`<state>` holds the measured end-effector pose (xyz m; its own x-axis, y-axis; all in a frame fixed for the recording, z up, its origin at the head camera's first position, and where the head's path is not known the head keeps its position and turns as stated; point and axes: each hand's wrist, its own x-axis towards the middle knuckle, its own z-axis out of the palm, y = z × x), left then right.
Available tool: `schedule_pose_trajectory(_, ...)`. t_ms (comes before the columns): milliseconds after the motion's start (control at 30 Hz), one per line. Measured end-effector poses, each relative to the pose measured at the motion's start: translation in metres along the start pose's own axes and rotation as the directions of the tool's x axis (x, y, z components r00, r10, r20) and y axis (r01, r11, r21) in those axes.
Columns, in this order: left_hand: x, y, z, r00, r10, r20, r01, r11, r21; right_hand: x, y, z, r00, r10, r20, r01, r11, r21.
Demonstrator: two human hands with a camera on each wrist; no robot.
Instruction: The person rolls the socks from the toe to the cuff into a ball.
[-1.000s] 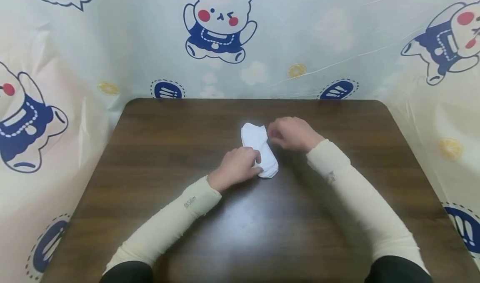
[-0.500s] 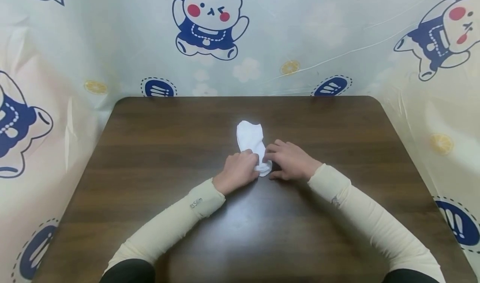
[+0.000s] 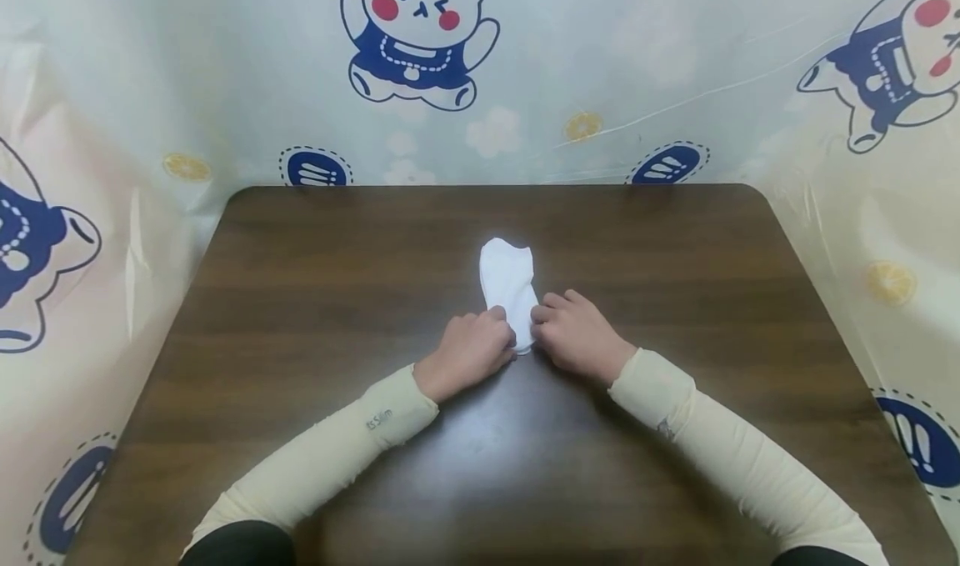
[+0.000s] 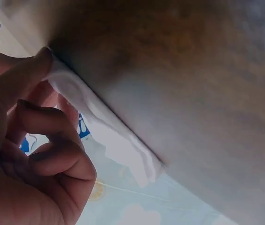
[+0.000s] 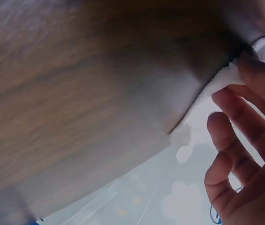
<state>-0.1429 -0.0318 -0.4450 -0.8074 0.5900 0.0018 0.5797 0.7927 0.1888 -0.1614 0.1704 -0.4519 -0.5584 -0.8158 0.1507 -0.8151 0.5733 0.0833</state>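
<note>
A pair of white socks (image 3: 508, 274), laid flat together, lies lengthwise on the dark wooden table (image 3: 360, 257), its far end uncovered. My left hand (image 3: 468, 349) pinches the near left edge. Across from it, my right hand (image 3: 579, 337) pinches the near right edge. In the left wrist view the thumb (image 4: 26, 77) presses on the corner of the socks (image 4: 106, 122) while the other fingers curl beneath. The right wrist view has thumb and forefinger on the edge of the socks (image 5: 223, 79), the remaining fingers bent loosely. Part of the near end is hidden by the hands.
A pale plastic curtain (image 3: 247, 74) printed with cartoon bears hangs behind the table and along both sides. Light sleeves (image 3: 315, 449) cover both forearms, which reach in from the near edge.
My right hand has come down from beside the far part of the socks to their near right edge and now pinches it. The left hand has closed from a loose hold to a pinch.
</note>
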Motion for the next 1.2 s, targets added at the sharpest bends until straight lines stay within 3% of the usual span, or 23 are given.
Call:
schedule_pose_trajectory(167, 0.001, -0.002, -0.003, 1.0, -0.021, 0.017, 0.022, 0.998, -0.065, 0.0, 0.003, -0.003, 0.998, 0.059, 0.014, -0.06, 0.995, 0.079)
schedule_pose_trajectory(267, 0.001, -0.007, -0.005, 0.997, -0.062, 0.042, 0.068, 0.988, -0.138, 0.0, 0.005, -0.004, 0.985, 0.164, 0.06, -0.173, 0.959, 0.224)
schedule_pose_trajectory(333, 0.002, -0.011, -0.007, 0.994, -0.088, 0.068, 0.1, 0.974, -0.201, 0.0, 0.006, -0.005, 0.962, 0.246, 0.122, -0.274, 0.897, 0.348)
schedule_pose_trajectory(500, 0.007, -0.021, -0.013, 0.98, -0.138, 0.142, 0.181, 0.917, -0.354, 0.002, 0.007, -0.008, 0.886, 0.354, 0.298, -0.463, 0.692, 0.554)
schedule_pose_trajectory(600, 0.011, -0.024, -0.014, 0.975, -0.151, 0.165, 0.205, 0.899, -0.387, 0.004, 0.004, -0.007, 0.841, 0.388, 0.376, -0.54, 0.64, 0.547)
schedule_pose_trajectory(667, 0.014, -0.025, -0.012, 0.972, -0.158, 0.173, 0.213, 0.904, -0.371, 0.007, 0.0, -0.006, 0.814, 0.415, 0.406, -0.578, 0.654, 0.488)
schedule_pose_trajectory(733, 0.015, -0.026, -0.01, 0.971, -0.163, 0.172, 0.214, 0.915, -0.341, 0.008, -0.003, -0.005, 0.801, 0.448, 0.397, -0.591, 0.702, 0.398)
schedule_pose_trajectory(800, 0.017, -0.024, -0.007, 0.976, -0.162, 0.149, 0.2, 0.933, -0.298, 0.009, -0.006, -0.004, 0.804, 0.477, 0.356, -0.581, 0.759, 0.295)
schedule_pose_trajectory(900, 0.017, -0.023, -0.006, 0.993, -0.1, 0.067, 0.114, 0.961, -0.251, 0.008, -0.01, -0.001, 0.825, 0.507, 0.251, -0.554, 0.814, 0.176)
schedule_pose_trajectory(1000, 0.016, -0.023, -0.007, 0.999, 0.049, -0.006, -0.049, 0.981, -0.187, 0.006, -0.013, 0.0, 0.85, 0.509, 0.138, -0.524, 0.844, 0.114)
schedule_pose_trajectory(1100, 0.015, -0.024, -0.011, 0.987, 0.161, 0.019, -0.157, 0.979, -0.131, 0.004, -0.015, -0.001, 0.879, 0.475, 0.048, -0.477, 0.876, 0.073)
schedule_pose_trajectory(1200, 0.015, -0.026, -0.014, 0.98, 0.18, 0.087, -0.169, 0.978, -0.121, 0.003, -0.018, -0.006, 0.92, 0.39, -0.043, -0.387, 0.92, 0.058)
